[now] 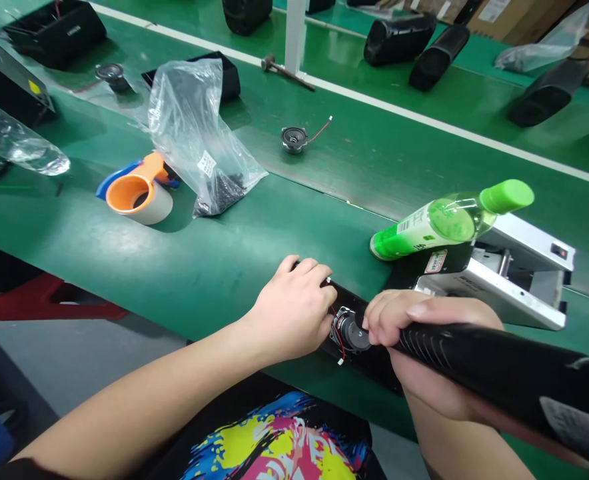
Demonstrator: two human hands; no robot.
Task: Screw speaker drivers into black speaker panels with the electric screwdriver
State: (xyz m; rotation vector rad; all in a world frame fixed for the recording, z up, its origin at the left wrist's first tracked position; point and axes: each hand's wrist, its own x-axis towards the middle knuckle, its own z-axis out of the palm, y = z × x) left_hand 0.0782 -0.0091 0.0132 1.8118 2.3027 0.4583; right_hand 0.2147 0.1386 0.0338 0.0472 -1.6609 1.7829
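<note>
- While the right hand (419,310) is closed firmly around a thick black tool (504,370), nearer to the body than the green-capped bottle (424,227), the tool's front end points to the speaker driver (355,337).
- This driver sits on a black panel (380,368), also on the body side of the bottle and a little to its left; its round back faces up.
- The left hand (297,310), to the left of the bottle and nearer to the body, has bent fingers and rests at the panel beside the driver. I cannot tell whether the fingers pinch something below them.
- The tool's tip is hidden by the right hand, so I cannot tell if it touches the driver's frame.
- For good work, in my judgement, the left hand should press the panel evenly, with its fingertips away from the tip.
- The red wire (343,348) crosses beside the driver; it would be wise to keep it outside of the tip's path, because it could be caught or pinched.
- The tool should better stand straight to the panel, with steady pressure; a slanted push may slip and damage the driver.
</note>
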